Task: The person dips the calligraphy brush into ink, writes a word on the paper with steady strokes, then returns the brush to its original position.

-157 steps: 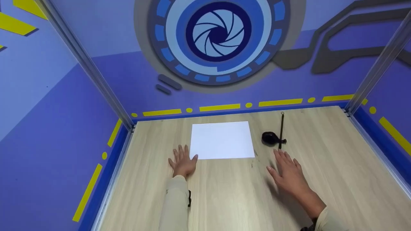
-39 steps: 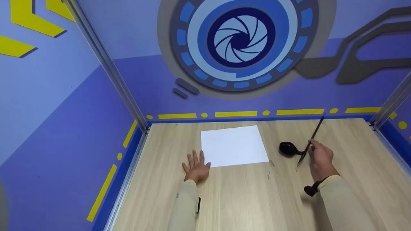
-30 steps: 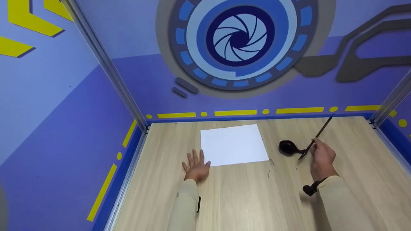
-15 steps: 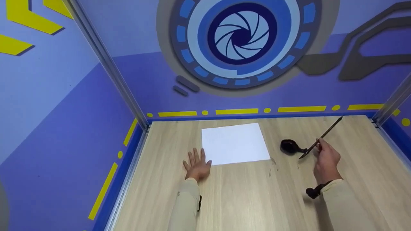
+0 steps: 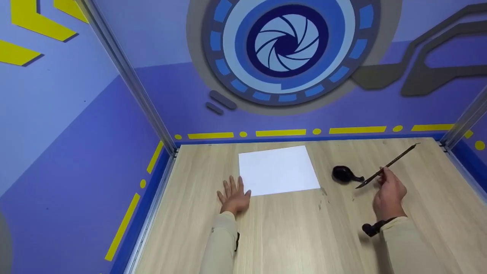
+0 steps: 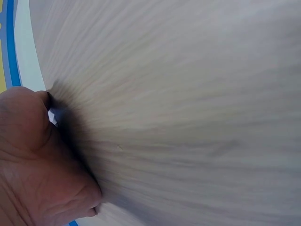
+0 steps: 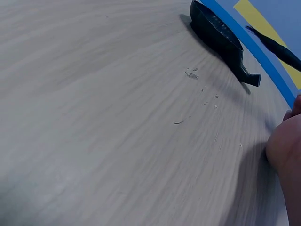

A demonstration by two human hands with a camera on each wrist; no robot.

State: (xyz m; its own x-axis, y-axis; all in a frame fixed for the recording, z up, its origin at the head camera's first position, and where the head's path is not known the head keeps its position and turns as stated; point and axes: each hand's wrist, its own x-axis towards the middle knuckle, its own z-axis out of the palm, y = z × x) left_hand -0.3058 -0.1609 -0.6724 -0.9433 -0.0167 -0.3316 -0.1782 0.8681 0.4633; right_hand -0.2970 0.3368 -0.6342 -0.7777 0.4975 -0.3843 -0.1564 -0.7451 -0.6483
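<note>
My right hand [image 5: 390,194] pinches a dark calligraphy brush [image 5: 396,162], slanted with its bristle tip toward the left and its tail toward the back right. The tip hangs just beside the short handle of a black, spoon-shaped ink dish [image 5: 341,174]. In the right wrist view the brush [image 7: 278,48] shows above the table, right of the dish [image 7: 214,32], and only part of the hand is visible at the edge. Fingers spread, my left hand [image 5: 235,198] lies at the lower left corner of a blank white sheet of paper [image 5: 279,170], its thumb on the near edge.
Dark ink smudges [image 5: 323,192] mark the wooden table [image 5: 281,236] between paper and right hand. A printed blue wall [image 5: 167,106] stands behind the table, with metal posts [image 5: 129,76] at the corners. Black straps circle both wrists.
Earlier the brush lay across the dish's handle and my right hand was empty. Now it is lifted; over the last second its tail swings right and its tip leaves the handle. My left hand stays.
</note>
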